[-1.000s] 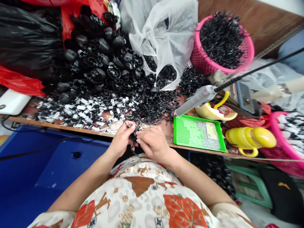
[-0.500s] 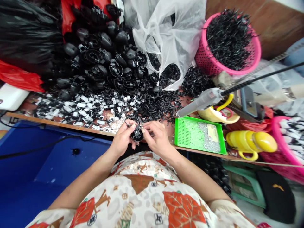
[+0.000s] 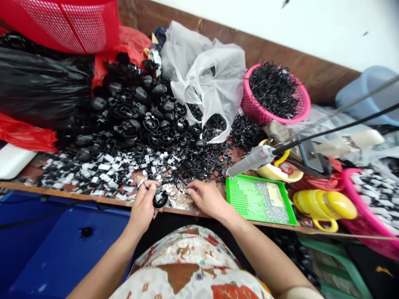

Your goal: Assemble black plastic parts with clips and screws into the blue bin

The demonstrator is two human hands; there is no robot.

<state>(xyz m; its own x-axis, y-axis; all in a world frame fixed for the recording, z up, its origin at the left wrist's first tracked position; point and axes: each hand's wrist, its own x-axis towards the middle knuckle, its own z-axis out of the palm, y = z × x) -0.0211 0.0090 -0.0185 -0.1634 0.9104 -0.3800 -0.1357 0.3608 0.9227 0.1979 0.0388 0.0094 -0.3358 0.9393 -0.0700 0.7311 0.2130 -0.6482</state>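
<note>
In my left hand is a round black plastic housing, gripped between thumb and fingers at the table's front edge. My right hand is apart from it, low over the tabletop, with thumb and forefinger slightly parted and nothing visible between them. Just beyond the right hand spreads a heap of small black plastic pieces. To the left of it lie many white-and-black clips. Behind these rises a pile of black plastic housings.
A green tray with small metallic-looking parts stands right of my right hand. Above it hangs a grey power screwdriver. A yellow bottle, a pink basket and a clear plastic bag are around. A blue bin stands below left.
My hands have separated: the left keeps the black housing and has shifted left, while the right has let go of it and reached onto the tabletop. The view has tilted upward.
</note>
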